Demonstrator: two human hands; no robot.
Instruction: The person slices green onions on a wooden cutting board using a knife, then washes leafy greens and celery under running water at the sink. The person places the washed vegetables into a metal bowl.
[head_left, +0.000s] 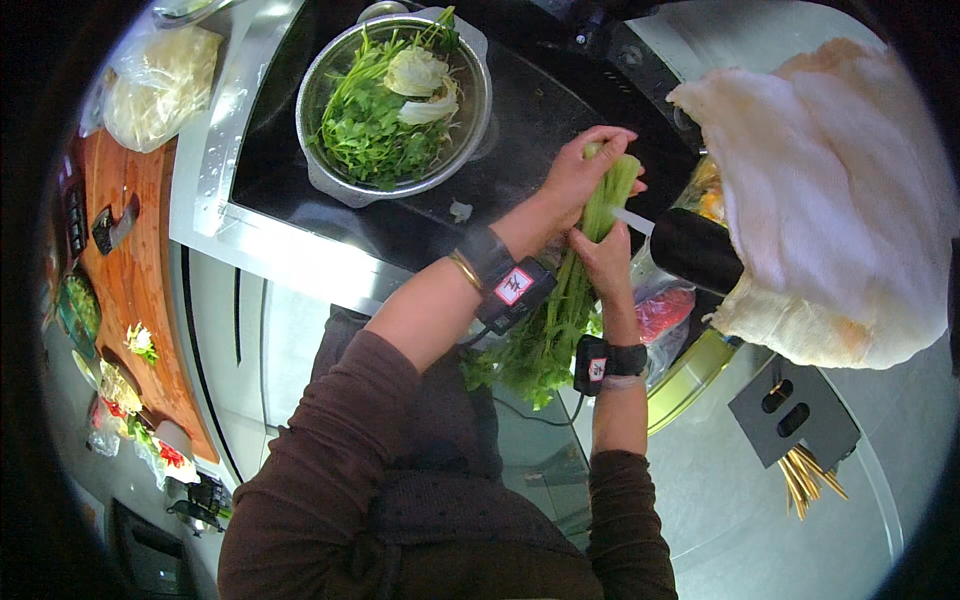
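Note:
Both hands are on a bunch of celery (561, 300) in front of me, its leafy tops pointing down towards my body. My left hand (589, 176) curls around the pale butt end of the stalks. Lower down, my right hand (609, 251) grips the same stalks, its far fingers hidden. A white stream or spout tip (634, 220) runs from a black tap-like fitting (694, 251) to the stalks between my hands. Up and to the left, a round metal colander (302, 112) holds leafy greens (382, 139) and pale cabbage-like pieces (415, 73).
A metal rim (292, 262) edges the dark sink-like area. White cloth (825, 202) hangs at right, above a grey holder with wooden chopsticks (802, 480). Bagged red food (664, 311) lies beside my right wrist. The wooden counter (150, 300) at left bears a cleaver-like blade (124, 225) and vegetables.

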